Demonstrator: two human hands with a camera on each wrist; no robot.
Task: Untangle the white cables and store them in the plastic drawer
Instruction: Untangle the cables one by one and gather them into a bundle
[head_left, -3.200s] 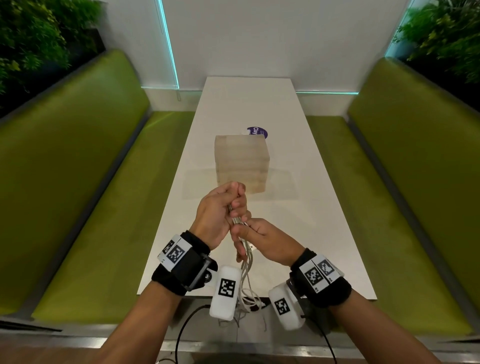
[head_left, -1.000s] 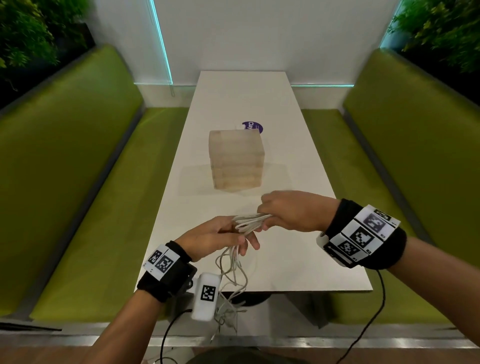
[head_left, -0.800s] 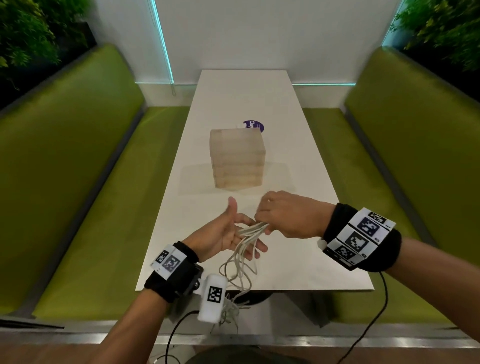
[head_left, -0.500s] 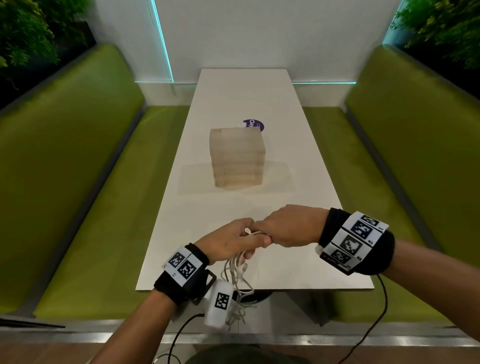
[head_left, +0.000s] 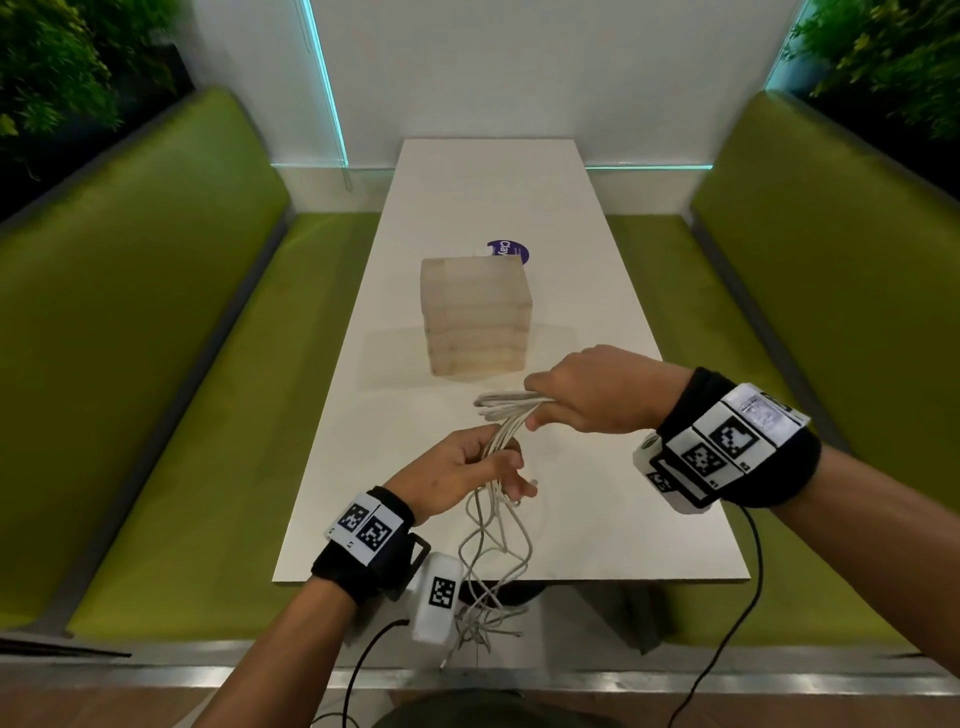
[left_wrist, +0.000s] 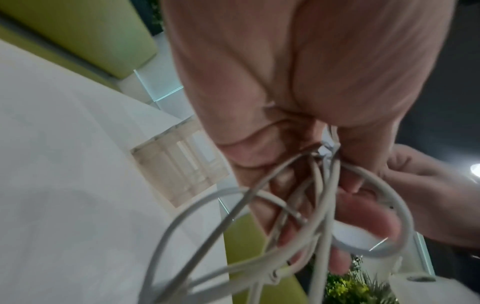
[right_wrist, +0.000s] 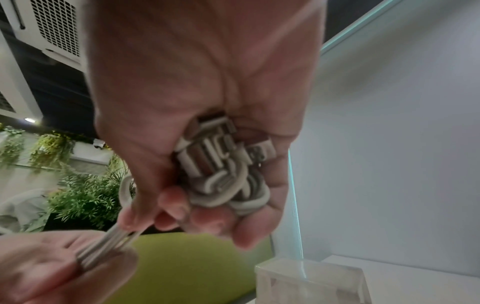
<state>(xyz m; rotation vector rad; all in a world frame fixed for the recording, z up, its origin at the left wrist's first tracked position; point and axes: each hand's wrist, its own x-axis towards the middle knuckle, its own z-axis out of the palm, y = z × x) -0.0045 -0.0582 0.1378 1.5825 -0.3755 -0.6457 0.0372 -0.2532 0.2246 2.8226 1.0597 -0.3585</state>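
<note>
My right hand (head_left: 582, 395) grips a folded bunch of white cables (head_left: 506, 408) above the near part of the white table (head_left: 597, 519); in the right wrist view the cable loops (right_wrist: 223, 176) and plugs fill its palm. My left hand (head_left: 467, 473) sits lower and to the left, fingers curled round the same strands (left_wrist: 322, 185). Loose cable ends (head_left: 488, 571) hang from it past the table's front edge. The translucent plastic drawer unit (head_left: 475, 314) stands shut at mid-table, just beyond both hands.
Green bench seats (head_left: 171, 395) flank the table on both sides. A purple round sticker (head_left: 509, 251) lies behind the drawer unit. Plants (head_left: 62, 67) fill the upper corners. Black wrist-camera leads (head_left: 737, 623) hang below the table edge.
Half a second ago the hands met at one point. Now my right hand has moved up and right with a folded bunch, and my left hand has dropped slightly, stretching the strands between them.
</note>
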